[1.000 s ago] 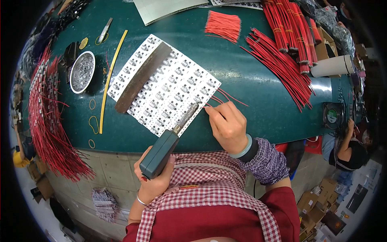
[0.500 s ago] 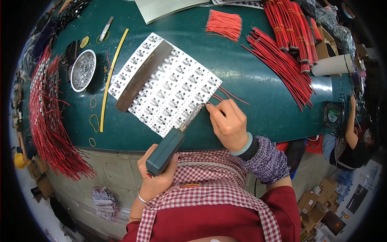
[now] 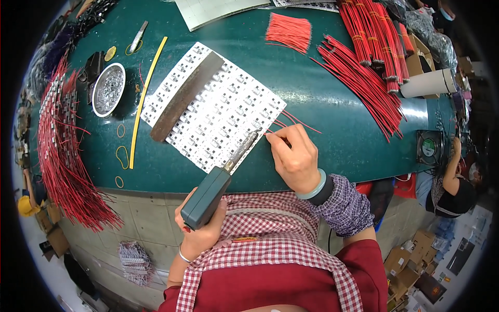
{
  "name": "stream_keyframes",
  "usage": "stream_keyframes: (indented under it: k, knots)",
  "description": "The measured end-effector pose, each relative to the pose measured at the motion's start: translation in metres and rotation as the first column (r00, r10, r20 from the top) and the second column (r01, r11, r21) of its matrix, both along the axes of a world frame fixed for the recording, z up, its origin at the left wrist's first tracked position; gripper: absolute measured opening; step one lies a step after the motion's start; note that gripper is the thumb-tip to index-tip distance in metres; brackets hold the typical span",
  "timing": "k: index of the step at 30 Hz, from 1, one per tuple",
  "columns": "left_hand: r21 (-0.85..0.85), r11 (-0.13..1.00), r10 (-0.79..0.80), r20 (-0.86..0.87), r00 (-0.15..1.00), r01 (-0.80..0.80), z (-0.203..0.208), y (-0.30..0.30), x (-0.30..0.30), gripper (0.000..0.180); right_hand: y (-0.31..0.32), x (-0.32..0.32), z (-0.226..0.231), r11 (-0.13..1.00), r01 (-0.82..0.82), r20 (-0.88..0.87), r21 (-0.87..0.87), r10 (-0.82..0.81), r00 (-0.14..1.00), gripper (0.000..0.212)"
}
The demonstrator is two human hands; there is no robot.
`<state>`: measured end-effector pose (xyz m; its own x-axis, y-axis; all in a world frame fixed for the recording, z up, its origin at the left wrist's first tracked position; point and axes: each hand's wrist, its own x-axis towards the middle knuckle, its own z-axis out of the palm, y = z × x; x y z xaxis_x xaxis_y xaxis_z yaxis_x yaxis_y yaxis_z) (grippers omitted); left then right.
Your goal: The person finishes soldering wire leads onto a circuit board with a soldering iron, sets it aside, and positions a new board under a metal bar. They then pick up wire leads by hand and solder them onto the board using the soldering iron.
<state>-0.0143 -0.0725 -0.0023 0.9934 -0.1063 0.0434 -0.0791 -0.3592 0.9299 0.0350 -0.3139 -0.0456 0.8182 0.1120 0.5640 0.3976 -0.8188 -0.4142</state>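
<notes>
In my left hand (image 3: 204,234) is a dark green soldering gun (image 3: 207,198), its fingers wrapped round the handle. The gun's grimy metal tip (image 3: 241,151) lies over the lower right edge of a white circuit board panel (image 3: 208,120) with rows of small parts. My right hand (image 3: 297,160) is closed in a pinch at the end of a thin red wire, just off that edge and close to the tip. More red wires (image 3: 304,121) stick out from the panel's right corner. A flat brown bar (image 3: 187,98) rests across the panel's left part.
A bowl of metal bits (image 3: 108,90), a yellow strip (image 3: 148,104) and rubber bands (image 3: 121,157) lie at left, beside a large bunch of wired strips (image 3: 65,156). Red wire bundles (image 3: 364,88) fill the far right. A co-worker (image 3: 452,182) sits at right.
The soldering gun has shifted slightly left and toward me, its tip drawing back from the wire end. My right hand stays nearly still. The co-worker's hand has moved a little nearer.
</notes>
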Motion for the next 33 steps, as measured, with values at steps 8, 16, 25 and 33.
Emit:
stream_keyframes:
  k: [8, 16, 25, 33]
  knots:
    - [0.060, 0.998, -0.010, -0.009, 1.000, 0.010, 0.003, 0.004, -0.002, 0.018, 0.007, -0.007, 0.004, 1.000, -0.015, -0.011, -0.010, 0.015, 1.000, 0.020]
    - [0.071, 0.996, -0.053, -0.004, 0.999, 0.053, 0.003, 0.007, -0.002, 0.016, 0.008, -0.007, 0.002, 0.999, -0.029, -0.026, -0.033, 0.028, 0.999, 0.018]
    - [0.041, 0.999, -0.031, -0.049, 0.998, 0.033, 0.002, 0.011, -0.008, 0.013, 0.008, -0.007, -0.001, 0.998, -0.036, -0.018, -0.050, 0.035, 0.999, 0.021]
    - [0.046, 0.996, 0.086, -0.144, 0.986, -0.080, -0.007, 0.026, -0.024, 0.017, 0.006, -0.007, 0.005, 0.998, -0.023, -0.053, -0.062, 0.020, 0.998, 0.020]
